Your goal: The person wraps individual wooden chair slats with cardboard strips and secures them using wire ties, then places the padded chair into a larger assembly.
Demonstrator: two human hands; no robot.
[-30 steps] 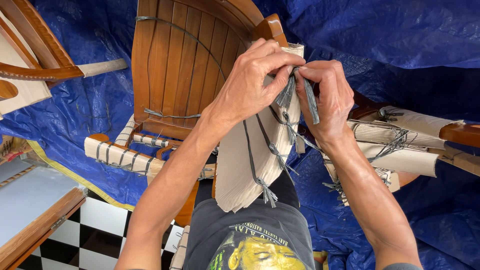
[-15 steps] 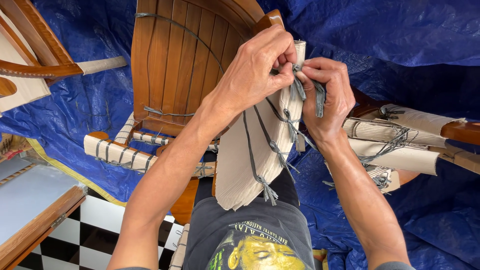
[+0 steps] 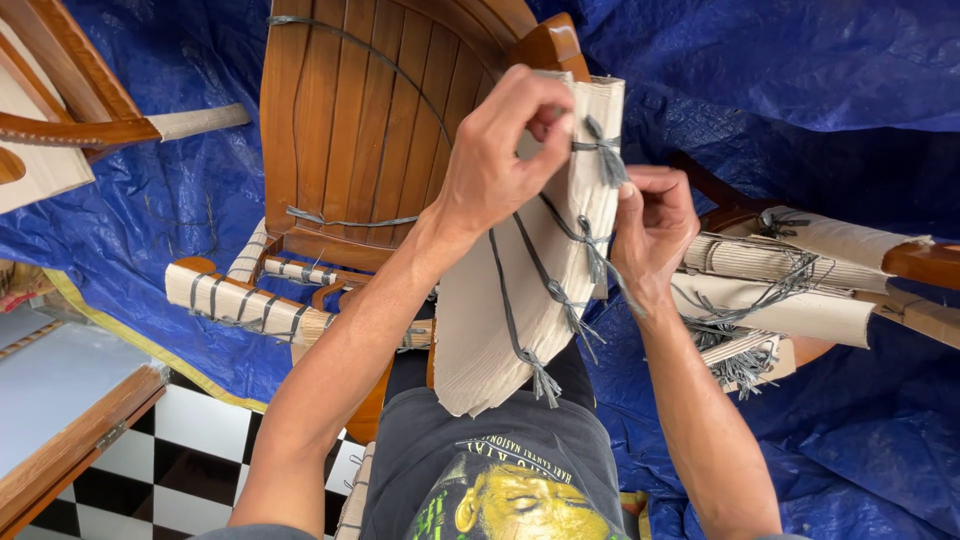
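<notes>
while left hand [image 3: 500,160] pinches cardboard wrap [image 3: 530,270], right hand [image 3: 650,225] has dropped lower, seemingly gripping grey string [image 3: 590,240].

The person is wearing a dark grey T-shirt [image 3: 500,470] bearing a yellow-green face print at six o'clock; both forearms are showing bare, without sleeves.

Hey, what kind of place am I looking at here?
Probably a furniture workshop or packing area. A wooden chair has an arm wrapped in corrugated cardboard tied with grey cord, more wrapped parts lie nearby, and a blue tarp covers the floor.
</notes>
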